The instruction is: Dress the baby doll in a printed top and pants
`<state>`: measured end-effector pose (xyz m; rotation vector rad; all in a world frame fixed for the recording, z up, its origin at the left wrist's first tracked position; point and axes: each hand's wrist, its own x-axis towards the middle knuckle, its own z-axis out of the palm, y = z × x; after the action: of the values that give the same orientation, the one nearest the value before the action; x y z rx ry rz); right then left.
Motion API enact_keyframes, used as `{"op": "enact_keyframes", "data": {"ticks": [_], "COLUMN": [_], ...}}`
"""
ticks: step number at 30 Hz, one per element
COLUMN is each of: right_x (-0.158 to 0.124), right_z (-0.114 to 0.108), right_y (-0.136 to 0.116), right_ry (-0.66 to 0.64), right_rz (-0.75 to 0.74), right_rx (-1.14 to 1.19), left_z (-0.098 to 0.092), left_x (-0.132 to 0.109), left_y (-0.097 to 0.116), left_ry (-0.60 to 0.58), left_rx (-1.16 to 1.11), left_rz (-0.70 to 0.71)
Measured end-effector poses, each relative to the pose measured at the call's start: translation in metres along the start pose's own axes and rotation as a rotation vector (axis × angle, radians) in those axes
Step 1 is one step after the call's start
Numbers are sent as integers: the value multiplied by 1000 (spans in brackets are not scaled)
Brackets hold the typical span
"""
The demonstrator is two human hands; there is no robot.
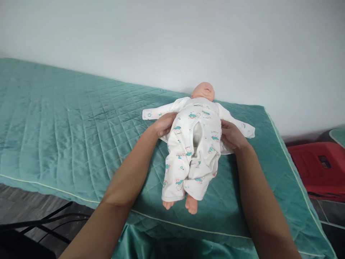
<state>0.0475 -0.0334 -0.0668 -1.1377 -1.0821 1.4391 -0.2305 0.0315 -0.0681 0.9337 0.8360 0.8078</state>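
Note:
A baby doll (203,90) lies on its back, head toward the wall and bare feet toward me. It wears white printed open-crotch trousers (178,158), pulled up over its belly to the chest. A white long-sleeved baby shirt (156,112) is under them, its sleeves spread out to both sides. My left hand (165,125) is closed at the left side of the trousers, its fingertips partly hidden by cloth. At the right side my right hand (232,135) grips the cloth too, fingers curled in against the doll's side.
A green quilted cover (81,126) with pale piping lies over the bed, which runs along a white wall (121,39). Beyond the right edge stands a red plastic object (318,165). Dark metal legs (54,219) show at the lower left.

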Motion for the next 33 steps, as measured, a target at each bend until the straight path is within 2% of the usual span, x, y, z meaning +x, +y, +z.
{"op": "enact_keyframes", "data": {"ticks": [6,13,15,19,23,28,33], "right_x": [3,-1,-3,-5,-4,-1,2], "right_z": [1,6,9,22,32,26,20], "right_y": [1,-4,-5,-8,-10,-7,-2], "right_ry": [48,4,7,133,176,109,124], "right_rz": [31,32,27,-60,-135,-50,5], "right_rx": [-135,-232,-216,-132,-38,81,135], "left_z": [6,3,3,7,8,5,7], "left_x": [3,-4,-6,-11,-13,-13,-12], "left_y": [-2,1,1,3,4,2,1], "left_ry": [66,-47,-56,-99,-61,-22,-81], "left_rx": [-22,64,79,74,132,128,73], "left_rz": [13,-8,13,53,48,30,50]}}
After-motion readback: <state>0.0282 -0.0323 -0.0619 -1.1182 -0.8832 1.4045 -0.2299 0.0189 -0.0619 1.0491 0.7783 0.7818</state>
